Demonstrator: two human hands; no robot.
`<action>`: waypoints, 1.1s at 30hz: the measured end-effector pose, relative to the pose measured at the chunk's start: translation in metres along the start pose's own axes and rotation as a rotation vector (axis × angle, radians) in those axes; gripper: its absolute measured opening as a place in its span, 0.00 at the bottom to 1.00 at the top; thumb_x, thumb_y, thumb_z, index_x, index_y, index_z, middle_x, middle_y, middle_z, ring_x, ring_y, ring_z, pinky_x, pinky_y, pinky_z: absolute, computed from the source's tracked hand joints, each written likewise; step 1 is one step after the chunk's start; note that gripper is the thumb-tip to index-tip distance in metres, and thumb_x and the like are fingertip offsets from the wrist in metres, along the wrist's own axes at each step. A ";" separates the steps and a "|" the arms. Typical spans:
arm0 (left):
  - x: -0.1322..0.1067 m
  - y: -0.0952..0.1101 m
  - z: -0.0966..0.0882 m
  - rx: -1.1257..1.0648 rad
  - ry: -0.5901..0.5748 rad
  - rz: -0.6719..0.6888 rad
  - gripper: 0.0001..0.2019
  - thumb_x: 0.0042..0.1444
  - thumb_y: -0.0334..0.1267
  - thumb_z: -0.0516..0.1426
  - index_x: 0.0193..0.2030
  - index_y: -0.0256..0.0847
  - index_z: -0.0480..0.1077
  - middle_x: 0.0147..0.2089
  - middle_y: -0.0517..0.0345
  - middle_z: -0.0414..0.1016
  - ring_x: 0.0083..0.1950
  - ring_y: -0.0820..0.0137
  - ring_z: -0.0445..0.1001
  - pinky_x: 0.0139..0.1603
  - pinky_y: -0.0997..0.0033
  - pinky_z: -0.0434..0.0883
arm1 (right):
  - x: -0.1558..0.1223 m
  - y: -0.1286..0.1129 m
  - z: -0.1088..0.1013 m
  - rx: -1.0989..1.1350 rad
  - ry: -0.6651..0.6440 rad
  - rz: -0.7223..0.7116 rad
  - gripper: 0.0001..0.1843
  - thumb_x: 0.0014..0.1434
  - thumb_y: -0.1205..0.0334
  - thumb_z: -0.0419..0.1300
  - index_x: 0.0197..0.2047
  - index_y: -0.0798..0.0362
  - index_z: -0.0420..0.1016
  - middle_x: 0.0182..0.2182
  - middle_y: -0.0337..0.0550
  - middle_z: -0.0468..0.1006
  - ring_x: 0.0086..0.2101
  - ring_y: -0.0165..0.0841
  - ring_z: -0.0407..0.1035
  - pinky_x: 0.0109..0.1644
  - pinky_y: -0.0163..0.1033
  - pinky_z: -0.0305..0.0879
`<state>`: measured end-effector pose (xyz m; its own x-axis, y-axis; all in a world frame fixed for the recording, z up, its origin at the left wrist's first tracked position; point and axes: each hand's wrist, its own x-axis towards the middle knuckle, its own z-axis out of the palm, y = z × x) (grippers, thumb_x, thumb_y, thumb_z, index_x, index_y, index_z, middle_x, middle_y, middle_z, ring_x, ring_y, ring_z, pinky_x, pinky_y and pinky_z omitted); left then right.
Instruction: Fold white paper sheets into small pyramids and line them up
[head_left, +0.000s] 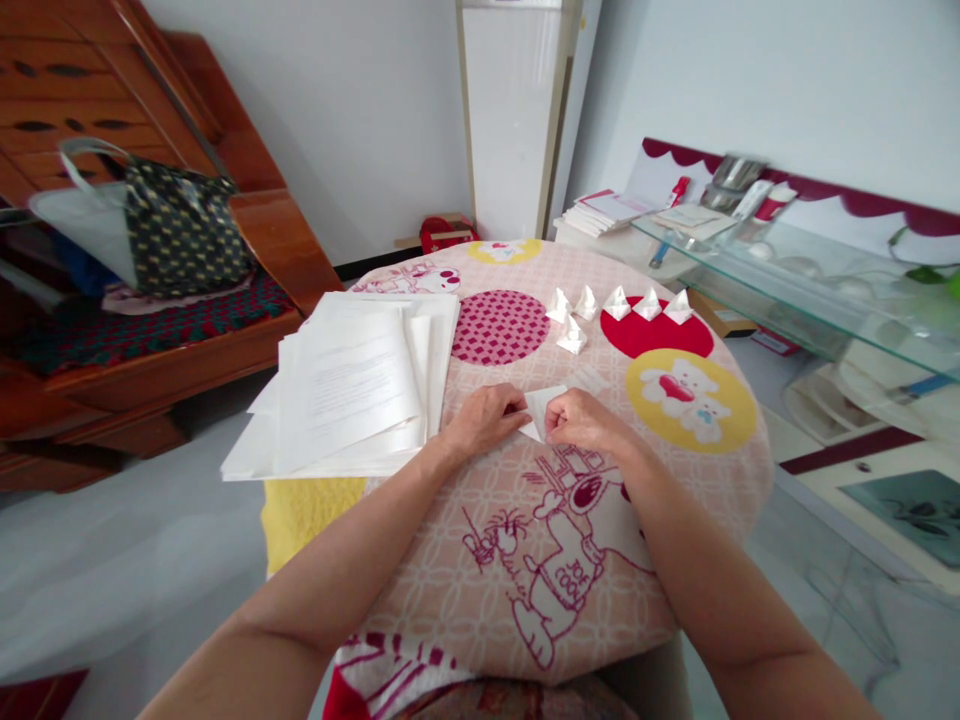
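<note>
Between my two hands a small piece of white folded paper [538, 408] lies on the patterned tablecloth [480, 560]. My left hand [491, 415] pinches its left edge, fingertips pressed together. The right side of the paper is under the curled fingers of my right hand [583, 420], which hide part of it. Beyond my hands stand several folded white paper boats [572, 336], some on the pink cloth and others on a red circle. To the left of my left hand is a loose stack of white paper sheets [360, 390], the upper ones with faint printed lines.
At the left stands a wooden bench [262, 230] with a dark patterned bag [184, 225] on it. On the right, a glass shelf [825, 285] comes close to the table edge. A tall white cabinet [514, 110] stands behind the table.
</note>
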<state>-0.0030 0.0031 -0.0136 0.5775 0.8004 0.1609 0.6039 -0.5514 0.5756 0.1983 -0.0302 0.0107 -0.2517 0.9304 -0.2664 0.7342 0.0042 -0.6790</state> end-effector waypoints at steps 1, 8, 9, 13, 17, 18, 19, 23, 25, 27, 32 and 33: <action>0.000 0.000 0.000 0.004 0.001 -0.003 0.05 0.59 0.35 0.60 0.32 0.38 0.73 0.32 0.59 0.75 0.32 0.72 0.70 0.36 0.71 0.67 | -0.001 -0.002 0.000 -0.011 0.002 0.008 0.07 0.44 0.76 0.62 0.21 0.55 0.74 0.17 0.35 0.72 0.20 0.26 0.64 0.24 0.31 0.52; 0.000 0.000 -0.001 0.000 0.002 -0.023 0.04 0.59 0.34 0.60 0.33 0.39 0.73 0.33 0.59 0.75 0.33 0.72 0.70 0.38 0.72 0.68 | -0.003 -0.006 0.001 -0.117 -0.003 0.068 0.06 0.45 0.75 0.62 0.24 0.55 0.77 0.18 0.35 0.71 0.21 0.26 0.64 0.25 0.33 0.53; 0.000 0.000 -0.001 -0.005 0.001 -0.026 0.04 0.59 0.34 0.60 0.33 0.39 0.73 0.33 0.59 0.75 0.33 0.72 0.71 0.38 0.72 0.68 | -0.003 -0.007 0.001 -0.123 0.000 0.074 0.06 0.45 0.75 0.63 0.24 0.55 0.76 0.18 0.35 0.71 0.21 0.26 0.64 0.25 0.33 0.53; 0.001 0.000 0.001 -0.010 0.004 -0.038 0.03 0.59 0.32 0.60 0.34 0.38 0.74 0.33 0.59 0.75 0.34 0.72 0.71 0.39 0.72 0.68 | -0.003 -0.009 0.001 -0.137 0.005 0.091 0.06 0.46 0.75 0.63 0.24 0.55 0.76 0.19 0.35 0.72 0.22 0.26 0.65 0.26 0.33 0.54; 0.003 0.002 0.004 0.034 0.017 -0.052 0.03 0.60 0.31 0.60 0.34 0.38 0.73 0.34 0.58 0.75 0.35 0.71 0.72 0.40 0.72 0.68 | -0.003 -0.011 0.002 -0.162 0.008 0.104 0.06 0.46 0.75 0.63 0.24 0.55 0.77 0.19 0.36 0.73 0.22 0.26 0.65 0.26 0.33 0.54; 0.003 0.003 0.005 0.051 0.020 -0.056 0.03 0.60 0.30 0.60 0.34 0.38 0.73 0.34 0.58 0.75 0.35 0.71 0.72 0.40 0.71 0.69 | -0.003 -0.011 0.002 -0.167 0.008 0.106 0.06 0.46 0.75 0.63 0.25 0.55 0.77 0.19 0.36 0.73 0.22 0.27 0.66 0.26 0.33 0.54; 0.004 0.004 0.005 0.068 0.021 -0.058 0.03 0.60 0.30 0.61 0.34 0.38 0.73 0.35 0.57 0.75 0.36 0.71 0.72 0.41 0.71 0.69 | -0.003 -0.011 0.002 -0.171 0.007 0.109 0.06 0.46 0.75 0.63 0.25 0.55 0.77 0.20 0.36 0.73 0.22 0.27 0.66 0.26 0.33 0.54; 0.005 0.006 0.008 0.118 0.027 -0.050 0.03 0.61 0.30 0.61 0.35 0.37 0.73 0.37 0.56 0.75 0.38 0.69 0.73 0.42 0.70 0.69 | -0.003 -0.011 0.002 -0.184 0.006 0.116 0.06 0.46 0.74 0.63 0.26 0.55 0.79 0.21 0.37 0.75 0.24 0.28 0.67 0.28 0.33 0.55; 0.005 0.005 0.010 0.134 0.028 -0.047 0.03 0.61 0.30 0.61 0.35 0.37 0.73 0.37 0.56 0.75 0.39 0.69 0.73 0.43 0.70 0.70 | -0.003 -0.011 0.002 -0.189 0.005 0.116 0.05 0.46 0.74 0.64 0.26 0.55 0.79 0.21 0.38 0.76 0.24 0.28 0.67 0.28 0.33 0.56; 0.005 0.004 0.012 0.143 0.031 -0.046 0.03 0.61 0.30 0.61 0.35 0.37 0.73 0.37 0.56 0.75 0.40 0.68 0.73 0.43 0.69 0.70 | -0.003 -0.011 0.002 -0.195 0.007 0.114 0.05 0.46 0.74 0.64 0.26 0.55 0.79 0.21 0.39 0.76 0.25 0.28 0.67 0.28 0.34 0.56; 0.007 0.001 0.015 0.152 0.039 -0.049 0.03 0.61 0.31 0.61 0.35 0.38 0.73 0.37 0.56 0.75 0.41 0.68 0.73 0.45 0.69 0.71 | -0.003 -0.010 0.003 -0.210 0.013 0.103 0.05 0.46 0.74 0.64 0.26 0.55 0.79 0.21 0.38 0.74 0.24 0.28 0.66 0.28 0.34 0.55; 0.007 0.001 0.015 0.154 0.038 -0.055 0.03 0.61 0.31 0.61 0.35 0.38 0.73 0.37 0.56 0.75 0.41 0.68 0.73 0.45 0.69 0.71 | -0.003 -0.010 0.003 -0.210 0.011 0.105 0.05 0.46 0.74 0.64 0.25 0.55 0.79 0.20 0.38 0.74 0.24 0.28 0.66 0.28 0.34 0.55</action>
<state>0.0102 0.0046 -0.0238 0.5216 0.8371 0.1648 0.7126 -0.5337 0.4553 0.1900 -0.0337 0.0165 -0.1604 0.9338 -0.3198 0.8713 -0.0183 -0.4904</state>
